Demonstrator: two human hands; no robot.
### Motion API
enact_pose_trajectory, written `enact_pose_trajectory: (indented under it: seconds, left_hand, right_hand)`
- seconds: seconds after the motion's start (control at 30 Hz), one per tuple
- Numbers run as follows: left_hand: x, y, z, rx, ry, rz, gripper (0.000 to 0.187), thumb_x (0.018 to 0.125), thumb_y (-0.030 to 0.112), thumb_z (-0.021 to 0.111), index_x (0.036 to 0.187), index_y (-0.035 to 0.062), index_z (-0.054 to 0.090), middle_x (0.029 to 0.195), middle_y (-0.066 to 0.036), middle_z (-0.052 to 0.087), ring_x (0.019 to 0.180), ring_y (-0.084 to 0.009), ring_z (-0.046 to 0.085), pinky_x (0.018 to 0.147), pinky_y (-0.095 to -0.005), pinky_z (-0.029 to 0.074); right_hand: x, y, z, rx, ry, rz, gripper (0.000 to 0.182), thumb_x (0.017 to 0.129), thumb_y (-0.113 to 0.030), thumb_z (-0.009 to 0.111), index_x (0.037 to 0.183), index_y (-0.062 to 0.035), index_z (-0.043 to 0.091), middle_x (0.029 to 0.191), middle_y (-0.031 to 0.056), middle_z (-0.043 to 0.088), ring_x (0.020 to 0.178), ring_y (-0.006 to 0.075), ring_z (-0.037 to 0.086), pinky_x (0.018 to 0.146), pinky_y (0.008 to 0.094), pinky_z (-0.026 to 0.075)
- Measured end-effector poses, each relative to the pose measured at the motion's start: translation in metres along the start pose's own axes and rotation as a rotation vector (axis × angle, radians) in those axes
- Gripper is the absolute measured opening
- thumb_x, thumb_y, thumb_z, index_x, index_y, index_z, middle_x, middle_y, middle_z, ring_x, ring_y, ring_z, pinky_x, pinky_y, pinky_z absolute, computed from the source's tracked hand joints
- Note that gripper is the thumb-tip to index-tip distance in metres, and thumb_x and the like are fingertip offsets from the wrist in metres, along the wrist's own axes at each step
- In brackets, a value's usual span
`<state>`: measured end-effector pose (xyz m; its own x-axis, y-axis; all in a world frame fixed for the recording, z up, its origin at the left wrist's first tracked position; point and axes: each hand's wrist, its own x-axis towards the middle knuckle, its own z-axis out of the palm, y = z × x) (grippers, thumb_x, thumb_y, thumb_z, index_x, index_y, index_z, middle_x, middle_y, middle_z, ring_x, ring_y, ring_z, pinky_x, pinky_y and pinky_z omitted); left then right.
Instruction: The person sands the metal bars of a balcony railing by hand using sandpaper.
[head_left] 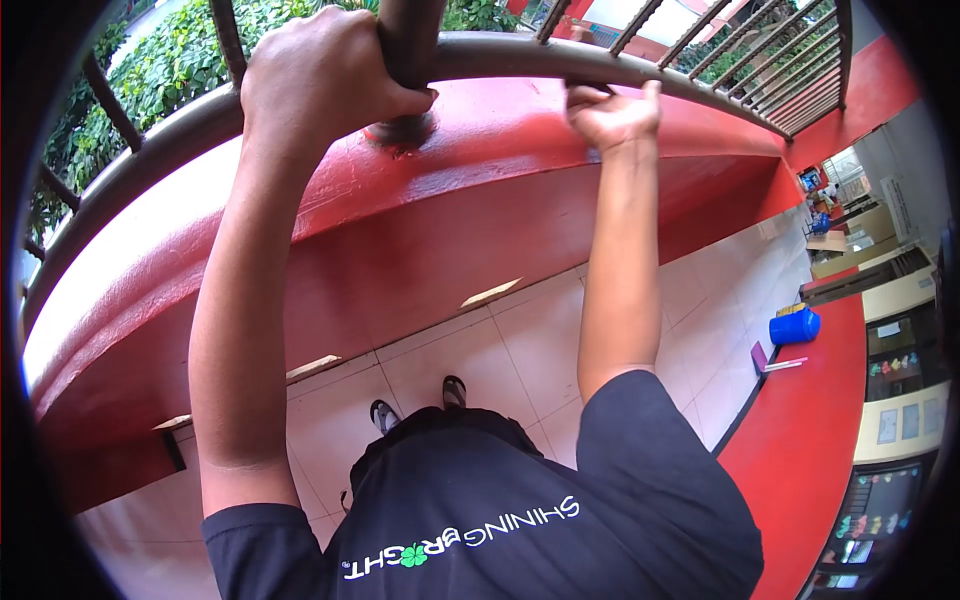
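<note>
My left hand (318, 82) is closed around the dark metal railing (500, 55), beside the thick upright post (408, 40). Its thumb presses against the post's near side. Farther right, my right hand (618, 118) reaches up to the underside of the same rail, palm up and thumb sticking out. Its fingers curl behind the bar, partly hidden and a little blurred. A small dark piece (590, 88) shows between that palm and the rail; I cannot make out what it is.
Below the rail runs a glossy red ledge (480, 120) on a red wall. Green plants (165, 75) grow beyond the bars. Pale floor tiles (450, 350) lie under my sandalled feet. On the right, a blue container (795, 326) sits on a red surface (800, 410).
</note>
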<state>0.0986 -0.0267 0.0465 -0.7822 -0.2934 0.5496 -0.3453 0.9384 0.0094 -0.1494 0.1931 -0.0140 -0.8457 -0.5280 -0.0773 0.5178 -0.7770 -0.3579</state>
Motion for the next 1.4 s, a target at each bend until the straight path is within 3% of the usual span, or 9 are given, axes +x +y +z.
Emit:
enact_pose_trajectory:
  seconds: [0.27, 0.43, 0.5, 0.53, 0.63, 0.7, 0.87, 0.97, 1.4]
  left_hand:
    - [0.004, -0.001, 0.004, 0.034, -0.039, -0.030, 0.054, 0.067, 0.060, 0.090, 0.092, 0.0122, 0.084, 0.086, -0.013, 0.078, 0.082, -0.0307, 0.077, 0.078, -0.0457, 0.062]
    - [0.004, 0.004, 0.003, 0.040, -0.073, -0.064, 0.054, 0.068, 0.060, 0.089, 0.095, 0.0133, 0.084, 0.085, -0.012, 0.078, 0.082, -0.0308, 0.077, 0.079, -0.0461, 0.061]
    - [0.006, 0.004, 0.004, 0.073, -0.083, -0.081, 0.054, 0.067, 0.060, 0.089, 0.096, 0.0137, 0.084, 0.087, -0.013, 0.078, 0.082, -0.0308, 0.077, 0.079, -0.0462, 0.060]
    - [0.005, 0.007, 0.002, 0.066, -0.071, -0.087, 0.054, 0.068, 0.059, 0.089, 0.096, 0.0132, 0.083, 0.089, -0.013, 0.078, 0.084, -0.0310, 0.076, 0.081, -0.0467, 0.060]
    - [0.004, 0.010, 0.003, 0.058, -0.048, -0.081, 0.054, 0.069, 0.058, 0.088, 0.097, 0.0123, 0.082, 0.090, -0.012, 0.078, 0.086, -0.0314, 0.076, 0.082, -0.0471, 0.059]
    - [0.004, 0.013, 0.002, 0.040, -0.084, -0.090, 0.052, 0.071, 0.057, 0.088, 0.098, 0.0126, 0.081, 0.091, -0.012, 0.078, 0.088, -0.0322, 0.076, 0.083, -0.0476, 0.059]
    - [0.004, 0.016, 0.003, 0.080, -0.075, -0.100, 0.053, 0.071, 0.055, 0.089, 0.100, 0.0116, 0.080, 0.094, -0.013, 0.078, 0.090, -0.0326, 0.075, 0.084, -0.0482, 0.058]
    - [0.004, 0.009, 0.010, 0.095, -0.058, -0.085, 0.055, 0.072, 0.055, 0.089, 0.103, 0.0116, 0.079, 0.096, -0.013, 0.077, 0.093, -0.0327, 0.074, 0.086, -0.0484, 0.058]
    - [0.008, 0.003, 0.013, 0.145, -0.059, -0.055, 0.050, 0.074, 0.055, 0.087, 0.100, 0.0131, 0.079, 0.092, -0.010, 0.077, 0.090, -0.0313, 0.074, 0.084, -0.0477, 0.059]
  right_hand:
    - [0.012, -0.028, -0.009, -0.029, -0.003, 0.085, 0.110, 0.089, -0.098, 0.019, 0.123, 0.0002, 0.058, 0.093, 0.0139, 0.066, 0.075, 0.0170, 0.057, 0.042, 0.0240, 0.031]
    - [0.019, -0.085, -0.017, -0.027, 0.067, -0.011, 0.116, 0.089, -0.096, 0.004, 0.126, 0.0004, 0.058, 0.111, 0.0194, 0.068, 0.091, 0.0272, 0.060, 0.066, 0.0343, 0.043]
    - [0.017, -0.076, -0.021, -0.239, 0.033, -0.050, 0.118, 0.089, -0.096, 0.004, 0.129, 0.0010, 0.058, 0.116, 0.0206, 0.068, 0.093, 0.0286, 0.059, 0.072, 0.0402, 0.044]
    - [0.004, -0.066, -0.028, -0.182, -0.423, 0.278, 0.122, 0.087, -0.099, 0.005, 0.134, 0.0020, 0.056, 0.124, 0.0206, 0.068, 0.104, 0.0325, 0.062, 0.083, 0.0478, 0.043]
    - [0.008, -0.083, -0.034, -0.143, -0.109, 0.142, 0.130, 0.084, -0.101, 0.008, 0.148, 0.0037, 0.048, 0.140, 0.0236, 0.062, 0.135, 0.0416, 0.053, 0.111, 0.0754, 0.030]
    - [0.027, -0.119, -0.045, 0.264, -0.127, 0.092, 0.130, 0.088, -0.098, 0.012, 0.157, 0.0091, 0.033, 0.144, 0.0333, 0.053, 0.136, 0.0458, 0.050, 0.120, 0.0712, 0.032]
    - [0.013, -0.090, -0.041, -0.146, -0.147, -0.050, 0.122, 0.093, -0.093, 0.020, 0.161, 0.0080, 0.026, 0.162, 0.0327, 0.036, 0.149, 0.0473, 0.039, 0.124, 0.0639, 0.034]
    - [0.051, -0.144, -0.064, 0.268, -0.087, -0.011, 0.120, 0.095, -0.091, 0.019, 0.163, 0.0070, 0.023, 0.164, 0.0306, 0.034, 0.150, 0.0449, 0.038, 0.125, 0.0638, 0.032]
    - [0.011, -0.042, -0.025, 0.051, -0.183, 0.100, 0.122, 0.093, -0.093, 0.022, 0.165, 0.0045, 0.022, 0.168, 0.0279, 0.031, 0.158, 0.0387, 0.027, 0.129, 0.0641, 0.023]
